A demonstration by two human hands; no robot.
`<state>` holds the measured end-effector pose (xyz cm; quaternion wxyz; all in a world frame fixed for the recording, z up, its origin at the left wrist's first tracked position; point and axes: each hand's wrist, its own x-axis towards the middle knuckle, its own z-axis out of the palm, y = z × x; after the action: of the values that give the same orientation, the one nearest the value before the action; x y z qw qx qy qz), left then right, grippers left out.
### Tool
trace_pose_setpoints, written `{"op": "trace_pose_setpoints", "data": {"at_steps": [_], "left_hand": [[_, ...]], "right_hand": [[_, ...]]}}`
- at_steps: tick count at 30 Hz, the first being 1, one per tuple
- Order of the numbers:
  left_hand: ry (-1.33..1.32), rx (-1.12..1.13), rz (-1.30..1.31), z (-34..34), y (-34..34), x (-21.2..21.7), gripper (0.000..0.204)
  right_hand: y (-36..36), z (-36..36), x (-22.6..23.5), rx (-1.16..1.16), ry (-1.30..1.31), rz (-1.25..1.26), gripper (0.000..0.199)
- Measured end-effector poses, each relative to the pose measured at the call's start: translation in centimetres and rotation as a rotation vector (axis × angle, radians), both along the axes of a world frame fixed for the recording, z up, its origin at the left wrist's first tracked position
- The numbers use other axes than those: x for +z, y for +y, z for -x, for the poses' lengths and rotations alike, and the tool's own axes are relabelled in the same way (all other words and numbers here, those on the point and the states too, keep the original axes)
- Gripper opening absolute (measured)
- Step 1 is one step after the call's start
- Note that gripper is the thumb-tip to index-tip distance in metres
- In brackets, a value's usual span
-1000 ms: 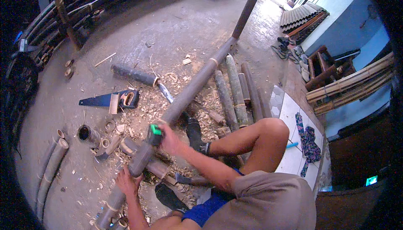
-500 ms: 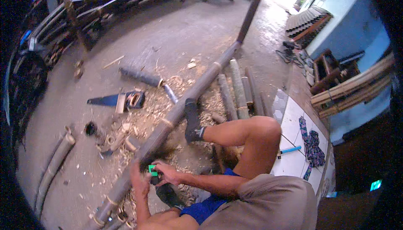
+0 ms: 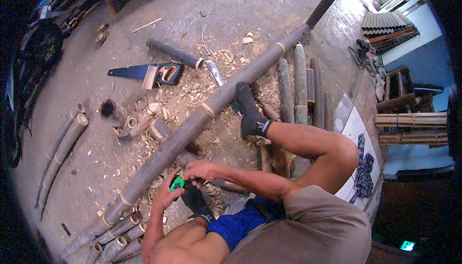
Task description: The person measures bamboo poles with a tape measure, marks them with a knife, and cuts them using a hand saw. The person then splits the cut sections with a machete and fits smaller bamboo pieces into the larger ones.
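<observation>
A small green and black tape measure point(image 3: 177, 183) with a yellow bit at its upper end sits between my hands, just on the near side of a long dark bamboo pole point(image 3: 192, 121). My left hand point(image 3: 168, 190) is wrapped round its body. At the yellow end, the fingers of my right hand point(image 3: 199, 171) are closed in a pinch. The pole slants from lower left to upper right, and my sock-covered foot point(image 3: 250, 109) rests against it. Pale rings mark its joints.
Left of the pole lie a handsaw point(image 3: 144, 73), a short bamboo length point(image 3: 174, 53), a hatchet-like tool point(image 3: 137, 130) and wood chips. Several bamboo pieces point(image 3: 301, 83) lie to the right, others point(image 3: 115, 247) at lower left. A patterned cloth point(image 3: 364, 175) lies on white tiles.
My left hand has come off the pole's side and now grips the tape measure. My right hand has shifted to its yellow end. The whole view has tilted and moved.
</observation>
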<state>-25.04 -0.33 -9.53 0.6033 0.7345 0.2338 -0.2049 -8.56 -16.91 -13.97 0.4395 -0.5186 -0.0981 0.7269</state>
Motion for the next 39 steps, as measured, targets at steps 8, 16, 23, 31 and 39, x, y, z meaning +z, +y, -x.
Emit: {"op": "trace_pose_setpoints", "data": {"at_steps": [8,16,23,31,39], "left_hand": [[0.178,-0.149,-0.273,2.0,3.5,1.3,0.073],[0.14,-0.101,-0.151,-6.4,0.6,2.0,0.065],[0.107,-0.153,-0.184,-3.8,3.2,1.9,0.064],[0.135,-0.125,-0.199,-6.2,2.8,5.0,0.064],[0.031,-0.133,-0.307,-7.3,2.9,3.4,0.068]], "right_hand": [[-8.7,-21.8,5.2,-1.191,0.076,-0.099,0.018],[-2.0,-3.5,-2.9,-0.657,-0.42,0.003,0.041],[-9.3,-20.5,-0.8,-1.029,-0.456,0.114,0.028],[-6.8,-20.0,0.1,-0.969,-0.727,0.058,0.043],[-5.1,-17.2,-0.3,-0.998,-0.515,0.077,0.039]]}}
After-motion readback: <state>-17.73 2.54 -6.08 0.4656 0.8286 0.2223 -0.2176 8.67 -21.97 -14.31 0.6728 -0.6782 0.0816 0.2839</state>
